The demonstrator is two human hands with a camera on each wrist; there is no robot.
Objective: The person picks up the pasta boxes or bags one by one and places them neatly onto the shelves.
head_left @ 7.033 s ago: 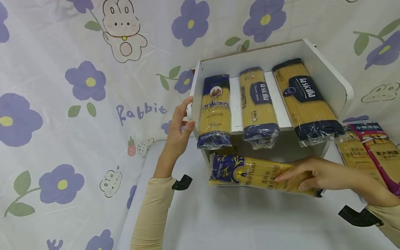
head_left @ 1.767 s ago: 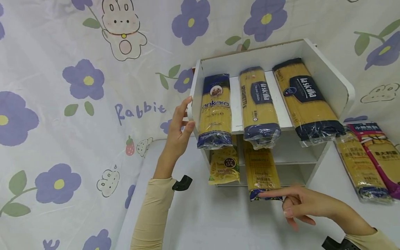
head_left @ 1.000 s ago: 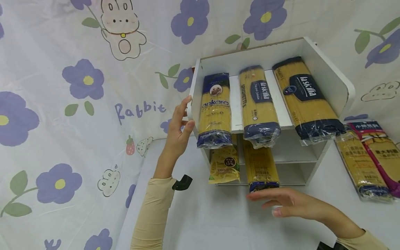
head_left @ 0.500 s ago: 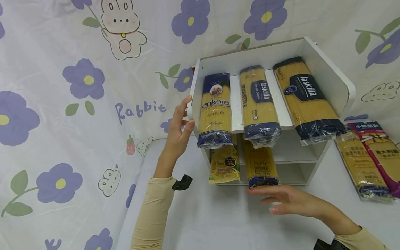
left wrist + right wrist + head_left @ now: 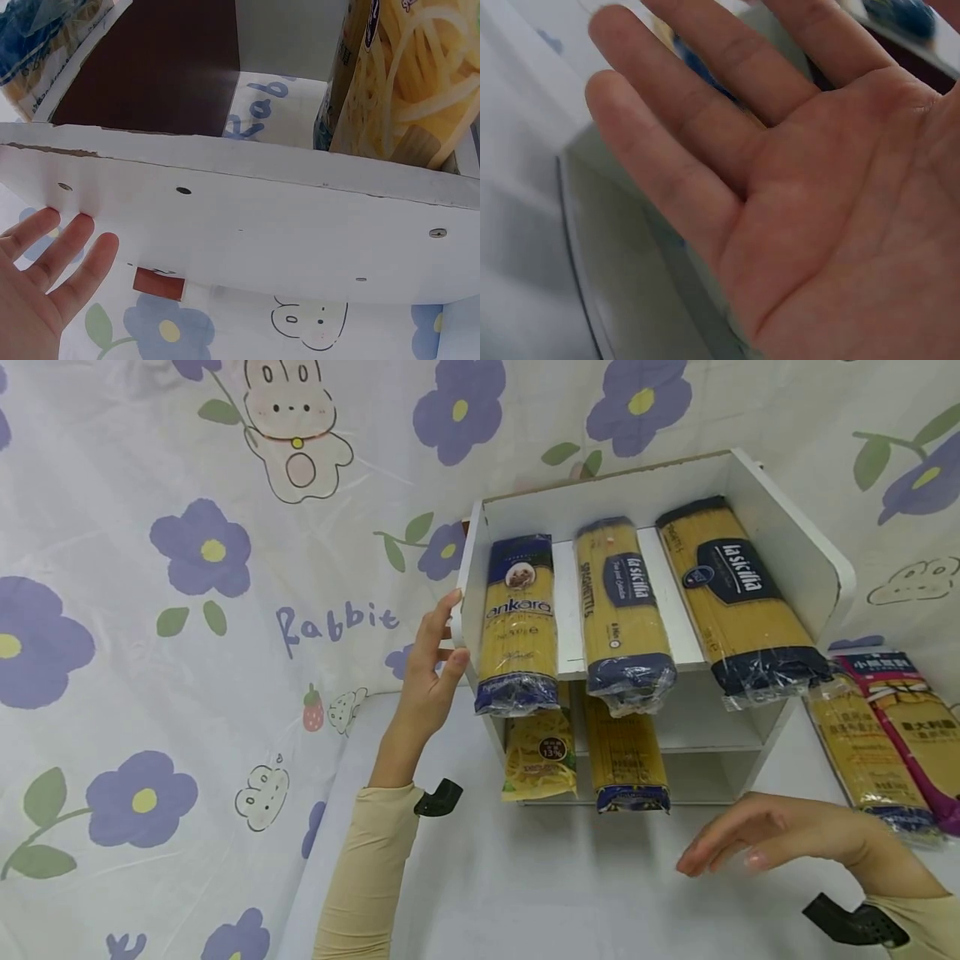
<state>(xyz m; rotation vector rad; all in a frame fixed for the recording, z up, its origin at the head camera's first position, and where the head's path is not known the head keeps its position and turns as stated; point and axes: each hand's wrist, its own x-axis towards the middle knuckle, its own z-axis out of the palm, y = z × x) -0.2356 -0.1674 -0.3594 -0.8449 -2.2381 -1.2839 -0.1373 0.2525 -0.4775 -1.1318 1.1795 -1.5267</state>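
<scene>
My left hand [image 5: 427, 681] rests its fingertips against the left side panel of the white shelf [image 5: 795, 539]; the left wrist view shows the fingers [image 5: 75, 240] extended on that panel. My right hand [image 5: 787, 839] hovers in front of the shelf, fingers loosely bent and holding nothing; its palm [image 5: 817, 202] fills much of the right wrist view. On the level below the top, a blue-ended spaghetti pack [image 5: 628, 756] lies lengthwise, its end jutting out over the front edge. Left of it sits a yellow noodle pack [image 5: 538, 756] with a round dark "13%" mark.
The top level bears an Ankara spaghetti pack [image 5: 519, 627] and two La Sicilia packs, one in the middle [image 5: 622, 602] and a wider one [image 5: 738, 597] at right. Two more pasta packs, one yellow [image 5: 862, 743] and one with pink [image 5: 911, 718], lie right of the shelf.
The blue-ended spaghetti pack, held crosswise earlier, now lies lengthwise and was pushed further in by my right hand. That hand has since moved off to the right. My left hand stays put.
</scene>
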